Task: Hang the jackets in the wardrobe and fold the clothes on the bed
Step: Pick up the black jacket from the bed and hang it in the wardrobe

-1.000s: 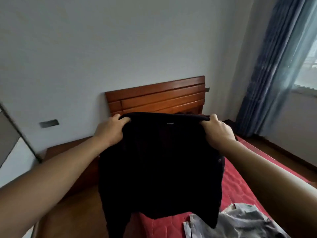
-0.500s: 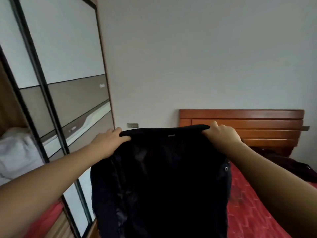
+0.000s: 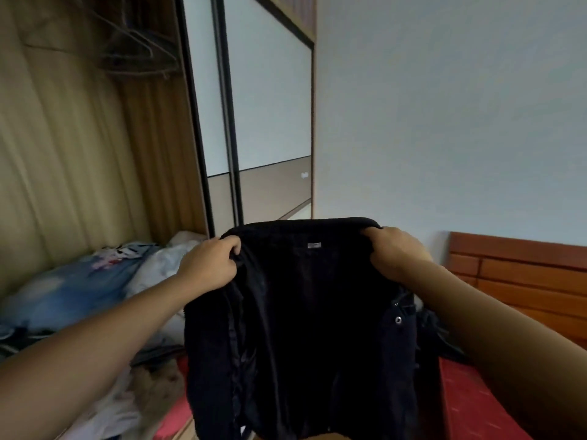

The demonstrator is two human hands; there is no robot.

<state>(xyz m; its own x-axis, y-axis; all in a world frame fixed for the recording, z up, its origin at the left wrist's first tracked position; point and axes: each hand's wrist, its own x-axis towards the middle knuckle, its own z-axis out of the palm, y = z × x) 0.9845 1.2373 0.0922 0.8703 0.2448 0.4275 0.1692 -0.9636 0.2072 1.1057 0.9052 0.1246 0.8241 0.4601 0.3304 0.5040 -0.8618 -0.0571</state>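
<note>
Wardrobe (image 3: 79, 154) open; sliding door (image 3: 270, 122) stands right of opening. Bed (image 3: 470, 401) right of wardrobe. Black jacket (image 3: 301, 328) held up in air just right of wardrobe opening, lining toward person, collar level; likely spread so hanger can slip into shoulders. Inside wardrobe: heaped bedding (image 3: 79, 290) low, bare wire hangers (image 3: 139, 49) at top. Left hand (image 3: 208, 265) and right hand (image 3: 397, 252) each grip one collar end, fingers curled over fabric.

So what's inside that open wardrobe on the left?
Bare wire hangers hang up top; blue bedding and white bedding lie below. The black jacket and left arm hide the lower front.
</note>
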